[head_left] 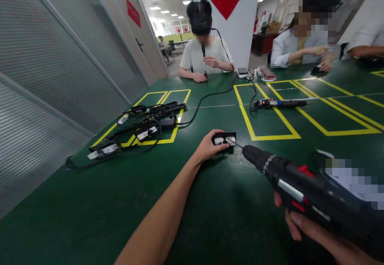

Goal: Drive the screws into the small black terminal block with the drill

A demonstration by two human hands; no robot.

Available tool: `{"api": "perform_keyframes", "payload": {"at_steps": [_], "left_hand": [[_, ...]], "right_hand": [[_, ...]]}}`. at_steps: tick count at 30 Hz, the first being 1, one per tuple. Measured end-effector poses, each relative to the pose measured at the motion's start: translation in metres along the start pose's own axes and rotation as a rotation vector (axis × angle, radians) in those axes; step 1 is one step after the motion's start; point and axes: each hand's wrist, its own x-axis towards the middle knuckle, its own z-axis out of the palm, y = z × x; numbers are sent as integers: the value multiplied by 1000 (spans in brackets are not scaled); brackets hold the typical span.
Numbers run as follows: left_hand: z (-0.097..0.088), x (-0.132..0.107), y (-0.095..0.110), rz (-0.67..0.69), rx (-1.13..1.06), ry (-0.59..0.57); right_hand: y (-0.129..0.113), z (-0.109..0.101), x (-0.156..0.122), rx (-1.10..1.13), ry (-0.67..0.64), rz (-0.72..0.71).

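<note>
A black cordless drill (295,179) fills the lower right, with my right hand (297,219) wrapped round its grip. Its thin bit points left at a small black case with white parts inside (231,140). Whether the tip touches a white part or stops just short, I cannot tell. My left hand (211,145) grips the left end of that case, thumb along the near side and fingers behind, and keeps it against the green table (150,201). Part of the case is hidden under those fingers.
Bundled black cables and adapters (153,123) lie at the left within yellow tape. A black rod-like device (282,103) rests right of centre. Opposite, one person (205,55) holds a screwdriver (203,51); another person (303,53) sits at the far right. A blurred patch covers the right edge.
</note>
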Motion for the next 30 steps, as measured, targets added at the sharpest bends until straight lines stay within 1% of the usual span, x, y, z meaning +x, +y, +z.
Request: {"api": "perform_keyframes", "payload": {"at_steps": [4, 6, 7, 10, 13, 16, 18, 22, 30], "left_hand": [[0, 1, 0, 30, 15, 20], [0, 1, -1, 39, 16, 26], [0, 1, -1, 44, 14, 25], [0, 1, -2, 57, -8, 10], [1, 2, -2, 68, -16, -7], [2, 2, -2, 83, 5, 7], [2, 1, -2, 87, 11, 12], [2, 1, 0, 75, 25, 7], [1, 1, 3, 61, 69, 12]], "right_hand": [[-15, 3, 0, 89, 23, 8], [-20, 5, 3, 92, 4, -26], [-21, 5, 5, 87, -31, -51], [-11, 6, 11, 134, -108, -92], [7, 6, 12, 303, -170, -80], [20, 5, 14, 414, -192, -80], [23, 3, 14, 405, -203, -69], [24, -1, 14, 287, -182, -45], [19, 1, 11, 177, -145, -68]]}}
